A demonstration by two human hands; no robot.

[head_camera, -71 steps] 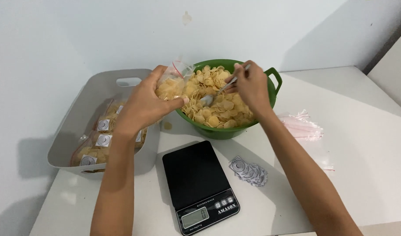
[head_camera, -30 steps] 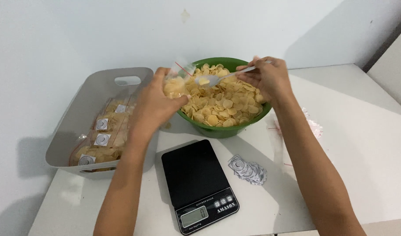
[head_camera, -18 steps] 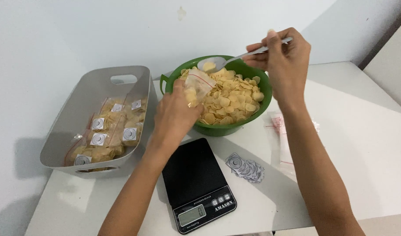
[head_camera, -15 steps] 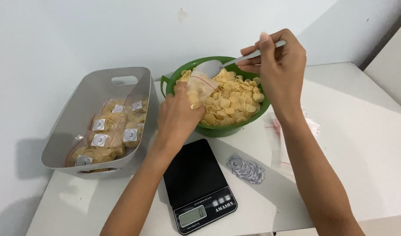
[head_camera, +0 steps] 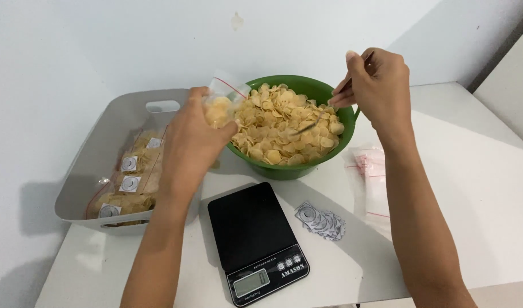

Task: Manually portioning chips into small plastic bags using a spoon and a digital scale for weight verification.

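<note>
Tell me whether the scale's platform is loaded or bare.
Bare. The black kitchen scale has nothing on its platform; the small bag is in the left hand, beside the green bowl.

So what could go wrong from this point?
The small clear bag in the left hand is held beside the green bowl, near its rim, so chips off the spoon in the right hand may miss it. The heaped bowl could also shed chips onto the table.

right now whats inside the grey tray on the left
Sealed bags of chips with round labels lie in the grey tray. The left hand covers its right side.
</note>
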